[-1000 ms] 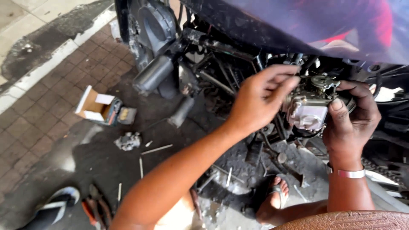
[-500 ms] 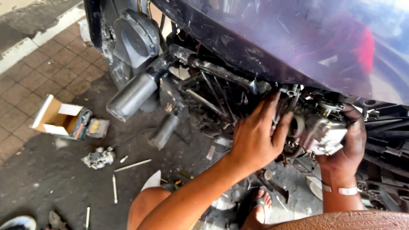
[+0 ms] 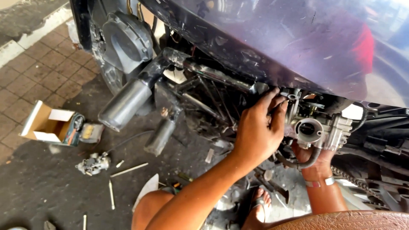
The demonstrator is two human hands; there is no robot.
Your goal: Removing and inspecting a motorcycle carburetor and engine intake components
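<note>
A silver carburetor (image 3: 321, 130) hangs under the dark blue body panel (image 3: 298, 42) of a motorcycle, its round opening facing me. My left hand (image 3: 255, 134) reaches in from the lower middle, and its fingertips pinch the fittings at the carburetor's upper left corner. My right hand (image 3: 317, 164) is under the carburetor and cups it from below; most of its fingers are hidden behind the metal body. A band sits on that wrist. A black hose (image 3: 300, 164) curves below the carburetor, in front of my right hand.
A grey cylinder (image 3: 125, 104) juts from the frame at left. On the dark, stained ground lie an open cardboard box (image 3: 47, 125), a small metal part (image 3: 91, 164) and thin sticks (image 3: 128, 170). My sandalled foot (image 3: 257, 208) rests below. A drive chain (image 3: 353, 181) runs at right.
The view has swung closer to the engine. My left hand dropped from the carburetor's top to its left side. My right hand slid from its right side to underneath.
</note>
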